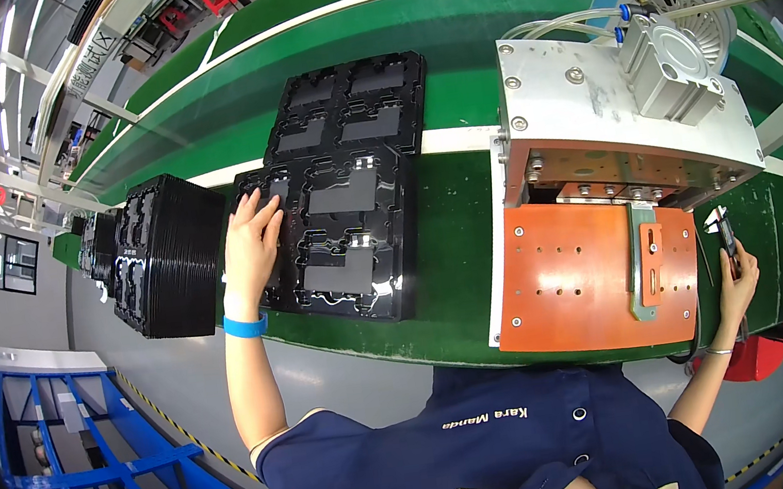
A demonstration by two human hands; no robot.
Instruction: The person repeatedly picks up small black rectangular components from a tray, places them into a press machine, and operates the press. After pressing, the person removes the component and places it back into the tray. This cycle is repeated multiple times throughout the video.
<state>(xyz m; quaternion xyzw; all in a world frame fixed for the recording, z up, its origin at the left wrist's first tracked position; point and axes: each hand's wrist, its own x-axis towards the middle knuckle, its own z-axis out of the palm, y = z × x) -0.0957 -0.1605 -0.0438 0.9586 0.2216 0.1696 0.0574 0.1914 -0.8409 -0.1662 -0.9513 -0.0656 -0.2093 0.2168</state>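
Note:
My left hand (pixel 254 242) lies over the left part of a black moulded tray (pixel 401 243), its fingers stretched and slightly apart at one of the compartments. Flat dark grey pieces (pixel 343 192) with small shiny parts sit in that tray. Behind it is a second black tray (pixel 414 110), also with dark grey pieces. On the far right, my right hand (pixel 738 278) is closed around a slim dark handheld tool (pixel 725 228) with a pale end; its exact kind is unclear. This hand is just right of an orange plate (pixel 564 292) with screws and holes.
Above the orange plate stands a silver metal press block (pixel 568 86) with a pneumatic cylinder (pixel 672 63) and hoses. A fan (pixel 674 0) is behind it. Left of my left hand rises a tall stack of black trays (pixel 174 261). A blue metal frame (pixel 106 470) stands lower left.

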